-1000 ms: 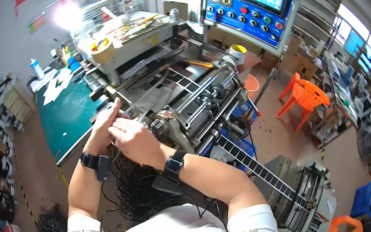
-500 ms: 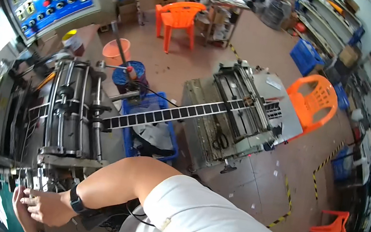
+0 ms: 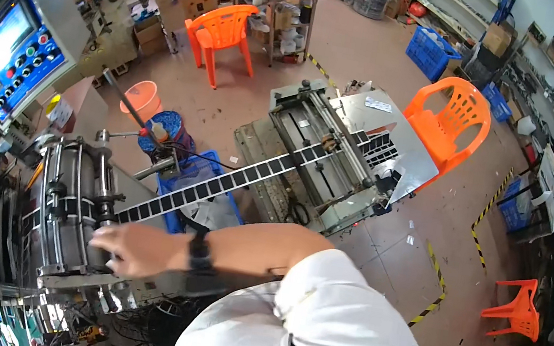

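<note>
My right hand (image 3: 138,250) reaches across to the left, over the near right end of a machine with metal rollers (image 3: 74,206). It is right by the roller shafts, but whether it touches them I cannot tell. Its fingers point left and are smeared by motion, and nothing shows in them. A dark watch (image 3: 200,254) sits on that wrist. From the rollers a long white strip with black squares (image 3: 220,186) runs up and to the right into a second metal machine (image 3: 316,152). My left hand is out of view.
Below the strip stands a blue crate (image 3: 234,204) with pale scraps. Black scissors (image 3: 297,212) lie on the second machine's near side. A blue control panel (image 3: 12,62) is at far left. An orange chair (image 3: 450,121) adjoins the metal tabletop (image 3: 407,154). Cables (image 3: 147,330) hang below.
My right hand has moved up and right from below the roller machine to its near right end. My left hand has left the view. The whole view has shifted.
</note>
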`<state>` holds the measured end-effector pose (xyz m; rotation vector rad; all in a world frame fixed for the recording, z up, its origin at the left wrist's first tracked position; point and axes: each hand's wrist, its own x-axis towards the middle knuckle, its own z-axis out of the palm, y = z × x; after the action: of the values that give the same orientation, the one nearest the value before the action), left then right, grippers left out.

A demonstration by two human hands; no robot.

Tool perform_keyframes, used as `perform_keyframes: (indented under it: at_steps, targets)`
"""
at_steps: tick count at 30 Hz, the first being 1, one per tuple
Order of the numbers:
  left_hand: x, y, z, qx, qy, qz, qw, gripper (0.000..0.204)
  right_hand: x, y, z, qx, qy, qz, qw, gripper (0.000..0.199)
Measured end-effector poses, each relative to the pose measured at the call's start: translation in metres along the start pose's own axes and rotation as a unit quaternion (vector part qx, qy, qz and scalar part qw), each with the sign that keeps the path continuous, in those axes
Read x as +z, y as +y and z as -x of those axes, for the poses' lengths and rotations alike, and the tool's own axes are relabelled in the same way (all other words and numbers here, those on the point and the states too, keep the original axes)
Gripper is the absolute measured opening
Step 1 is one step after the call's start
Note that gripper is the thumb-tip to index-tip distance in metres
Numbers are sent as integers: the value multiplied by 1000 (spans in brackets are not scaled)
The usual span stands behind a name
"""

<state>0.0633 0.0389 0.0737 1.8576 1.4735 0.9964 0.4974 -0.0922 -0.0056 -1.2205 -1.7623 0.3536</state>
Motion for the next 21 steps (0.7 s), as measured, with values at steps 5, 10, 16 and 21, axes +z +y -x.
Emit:
perform_keyframes:
  at_steps: [5,10,16,21]
  targets:
    - [31,10,18,-46,29,-32,998,45,-154,42,147,140,150,52,977,45]
    - [66,32,53,-101,57,-84,990,42,-322,91,324,312,273,182,892,40]
    - [96,59,81,-154,76,-133,976,37,-482,195,558,613,256,369,650,49]
    - [101,72,97,-189,93,-167,963,33,-500,305,631,688,216,269,639,45]
